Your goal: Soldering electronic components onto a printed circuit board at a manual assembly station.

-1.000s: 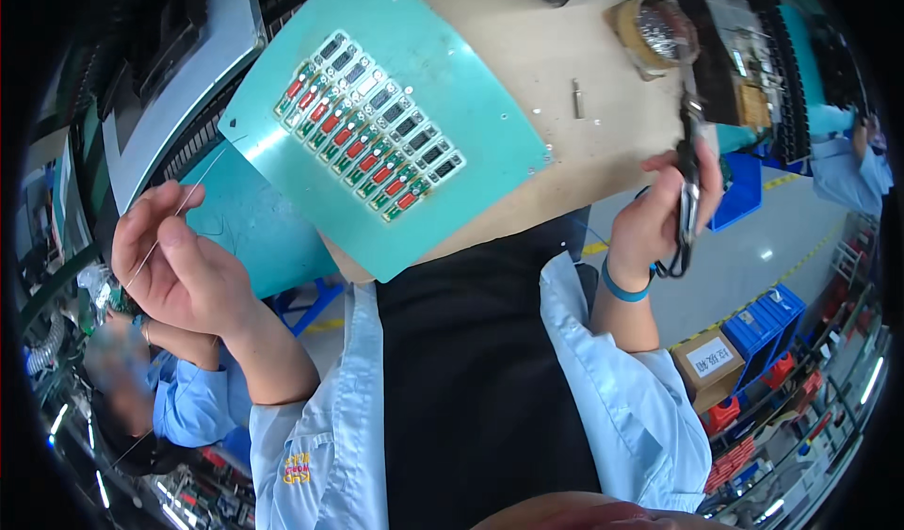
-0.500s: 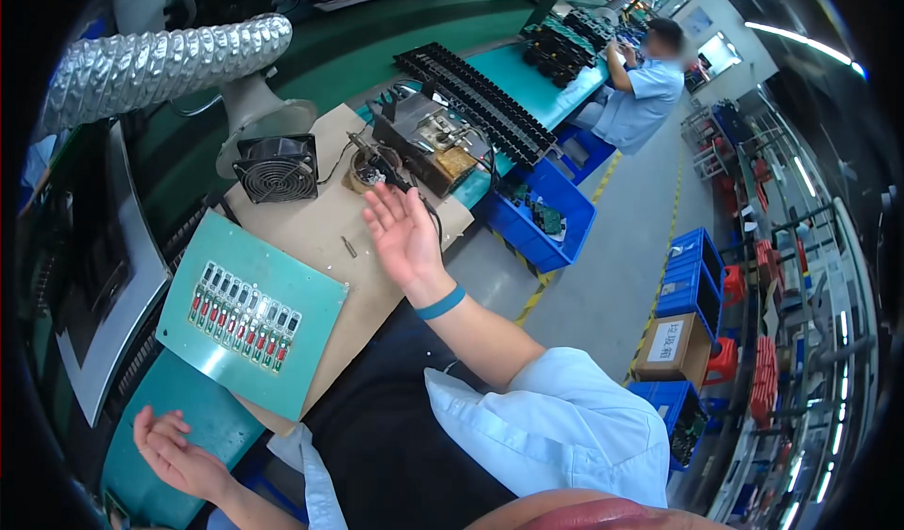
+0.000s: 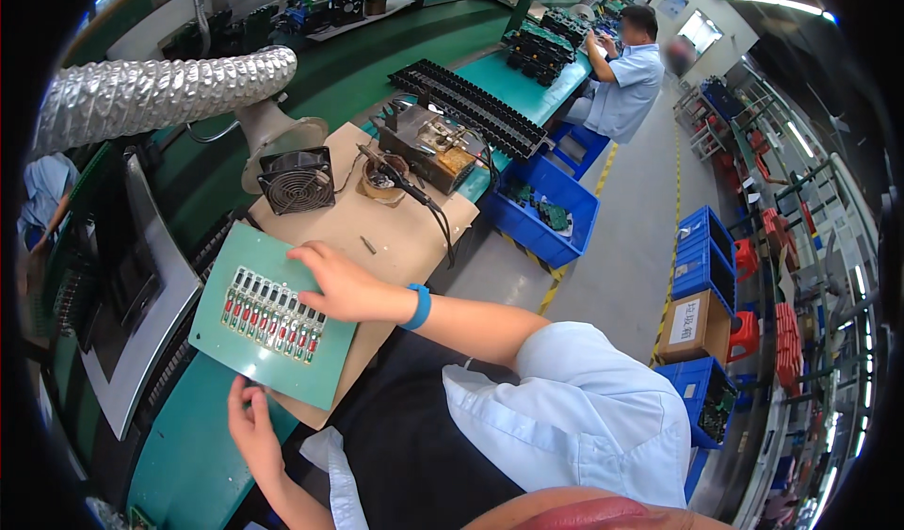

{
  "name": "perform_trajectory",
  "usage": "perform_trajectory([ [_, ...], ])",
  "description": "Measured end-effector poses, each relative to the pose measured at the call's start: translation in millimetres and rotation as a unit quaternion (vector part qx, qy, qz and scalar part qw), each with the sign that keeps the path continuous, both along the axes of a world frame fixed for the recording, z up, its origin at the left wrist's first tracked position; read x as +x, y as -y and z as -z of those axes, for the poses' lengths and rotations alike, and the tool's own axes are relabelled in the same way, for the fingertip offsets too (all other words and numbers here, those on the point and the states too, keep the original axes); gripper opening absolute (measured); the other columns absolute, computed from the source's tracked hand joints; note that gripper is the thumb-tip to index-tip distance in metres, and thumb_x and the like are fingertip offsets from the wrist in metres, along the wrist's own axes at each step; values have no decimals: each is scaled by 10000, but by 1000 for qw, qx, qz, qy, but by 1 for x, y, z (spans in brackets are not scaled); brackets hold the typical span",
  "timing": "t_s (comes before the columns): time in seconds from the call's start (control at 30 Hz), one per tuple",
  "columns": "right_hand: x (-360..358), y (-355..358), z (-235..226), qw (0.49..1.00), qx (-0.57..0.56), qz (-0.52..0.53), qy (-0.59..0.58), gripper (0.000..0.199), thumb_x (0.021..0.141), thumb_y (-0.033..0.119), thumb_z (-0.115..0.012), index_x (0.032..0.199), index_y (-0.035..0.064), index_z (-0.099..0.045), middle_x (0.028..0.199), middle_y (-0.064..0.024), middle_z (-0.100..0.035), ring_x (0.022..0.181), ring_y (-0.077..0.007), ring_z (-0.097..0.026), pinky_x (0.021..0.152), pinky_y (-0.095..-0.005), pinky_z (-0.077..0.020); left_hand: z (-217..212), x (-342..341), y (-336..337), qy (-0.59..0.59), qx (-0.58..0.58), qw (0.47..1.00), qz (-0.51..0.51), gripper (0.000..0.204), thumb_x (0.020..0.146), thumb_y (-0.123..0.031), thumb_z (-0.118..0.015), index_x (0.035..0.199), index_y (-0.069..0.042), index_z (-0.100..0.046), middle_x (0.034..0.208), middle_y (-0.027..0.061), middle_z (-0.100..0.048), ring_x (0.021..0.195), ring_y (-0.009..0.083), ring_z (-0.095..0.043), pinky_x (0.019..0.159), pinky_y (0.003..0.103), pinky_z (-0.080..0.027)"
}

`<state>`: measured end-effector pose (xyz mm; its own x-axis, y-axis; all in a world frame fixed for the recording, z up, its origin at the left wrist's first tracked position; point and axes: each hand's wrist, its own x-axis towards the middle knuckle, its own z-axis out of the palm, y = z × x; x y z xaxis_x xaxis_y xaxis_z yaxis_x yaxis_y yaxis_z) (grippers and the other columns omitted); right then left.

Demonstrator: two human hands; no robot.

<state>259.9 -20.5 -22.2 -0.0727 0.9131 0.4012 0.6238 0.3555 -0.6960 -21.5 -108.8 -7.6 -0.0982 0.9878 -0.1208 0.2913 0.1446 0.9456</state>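
Note:
A green square plate (image 3: 268,379) lies tilted on brown cardboard (image 3: 419,243). A row of small circuit boards (image 3: 273,313) with red and dark parts sits in its slots. Over the plate's right side reaches my right hand (image 3: 348,285), wearing a blue wristband, thumb and fingers apart beside the row's upper right end. My left hand (image 3: 256,431) is at the plate's lower left edge, its fingers loosely bent and holding nothing visible; whether they touch the plate I cannot tell. Behind them, a soldering iron (image 3: 407,187) rests across a round dish (image 3: 381,174).
A black fan (image 3: 297,182) stands under a silver duct (image 3: 169,88) with a funnel hood. A metal soldering unit (image 3: 428,144) and a black slotted rack (image 3: 471,106) lie farther back. Blue bins (image 3: 541,233) stand on the floor. A co-worker (image 3: 621,78) sits at the far bench.
My right hand has come down from near the soldering iron, palm turned over, onto the plate's right side. My left hand has moved right and up to the plate's lower edge. The view has shifted slightly.

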Motion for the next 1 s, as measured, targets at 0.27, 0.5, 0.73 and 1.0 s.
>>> perform_trajectory([
  [0.27, -16, -12, -21, 986, -165, 11, -32, 507, 866, 65, -667, 1355, 44, -535, 1264, -155, -610, 1132, -286, -606, 984, -379, -502, 9, 6, -19, 54, -2, 996, 66, 303, 1001, -74, -610, 1273, 59, -594, 1034, 72, -626, 785, 90, -520, 731, 208, -453],
  [0.5, -34, 16, -43, 945, 31, -113, -306, 554, 900, 68, -651, 1425, 24, -480, 1357, -102, -561, 1205, -216, -542, 1078, -339, -426, -50, 13, 21, 79, 203, 975, -40, 309, 949, -84, -697, 1221, 43, -621, 1091, 139, -716, 913, 181, -663, 860, 289, -532],
  [0.73, -4, 56, -110, 943, -28, -61, -326, 472, 1093, 306, -488, 1410, -37, -552, 1267, -166, -671, 1020, -226, -650, 910, -309, -508, -79, 20, 29, -223, 531, 817, 42, 505, 754, 2, -773, 1246, -108, -763, 749, -27, -514, 593, 143, -450, 536, 263, -398],
  [1.0, 27, 75, -107, 844, -242, -201, -433, 592, 1069, 312, -525, 1492, -91, -431, 1204, -210, -718, 934, -195, -719, 762, -201, -530, -53, 35, 18, -393, 593, 697, 86, 358, 863, -141, -763, 1220, -124, -756, 796, -46, -460, 604, 95, -407, 532, 226, -361],
])
